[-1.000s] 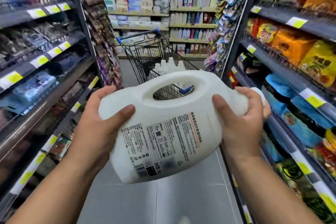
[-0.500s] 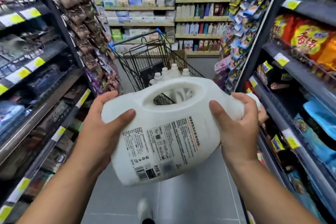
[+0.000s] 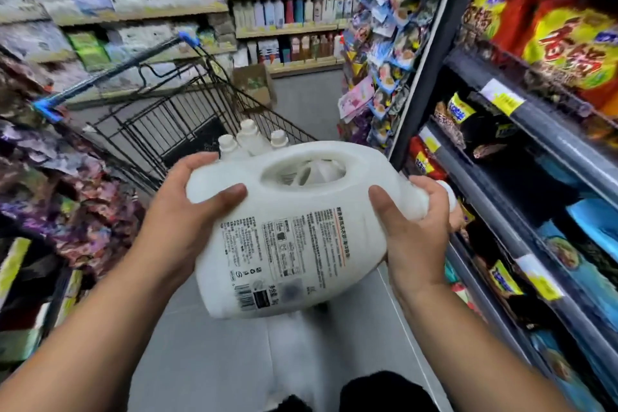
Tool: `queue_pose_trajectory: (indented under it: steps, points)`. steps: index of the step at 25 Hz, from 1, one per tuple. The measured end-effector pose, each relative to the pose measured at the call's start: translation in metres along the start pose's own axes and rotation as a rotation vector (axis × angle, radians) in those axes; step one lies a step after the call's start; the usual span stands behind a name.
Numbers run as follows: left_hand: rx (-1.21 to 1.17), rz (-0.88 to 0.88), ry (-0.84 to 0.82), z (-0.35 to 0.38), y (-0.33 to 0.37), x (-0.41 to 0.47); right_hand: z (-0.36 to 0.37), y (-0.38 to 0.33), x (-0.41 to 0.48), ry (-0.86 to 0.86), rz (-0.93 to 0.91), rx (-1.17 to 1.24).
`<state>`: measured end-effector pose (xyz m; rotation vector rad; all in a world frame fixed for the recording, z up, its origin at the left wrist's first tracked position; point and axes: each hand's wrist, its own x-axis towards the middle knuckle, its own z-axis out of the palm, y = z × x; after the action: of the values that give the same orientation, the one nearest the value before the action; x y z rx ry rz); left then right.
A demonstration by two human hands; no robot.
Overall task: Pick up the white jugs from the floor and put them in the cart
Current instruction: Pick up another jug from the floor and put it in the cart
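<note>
Carry step: left hand (image 3: 174,221) clasps the base end and right hand (image 3: 414,231) wraps the neck of the white jug (image 3: 287,237), held sideways short of the cart (image 3: 187,124); next: lift it over the near rim beside the jugs already inside (image 3: 249,140).

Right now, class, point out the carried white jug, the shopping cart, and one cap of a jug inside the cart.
white jug (image 3: 284,237): head view, printed label.
shopping cart (image 3: 157,125): head view, black wire side wall.
jug cap (image 3: 247,126): head view, top of the middle cap.
</note>
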<state>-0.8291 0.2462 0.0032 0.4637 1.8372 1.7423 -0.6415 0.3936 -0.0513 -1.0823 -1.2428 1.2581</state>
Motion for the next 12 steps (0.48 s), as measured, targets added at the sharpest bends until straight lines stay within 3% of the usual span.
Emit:
queue_pose_trajectory:
  steps: [4, 12]
  points:
    - [-0.007, -0.048, -0.028, 0.027, -0.007, 0.084, 0.034, 0.024, 0.069, 0.03, 0.016, -0.083]
    - [0.002, -0.172, 0.05, 0.04, -0.028, 0.207, 0.116, 0.077, 0.167, -0.078, 0.126, -0.203]
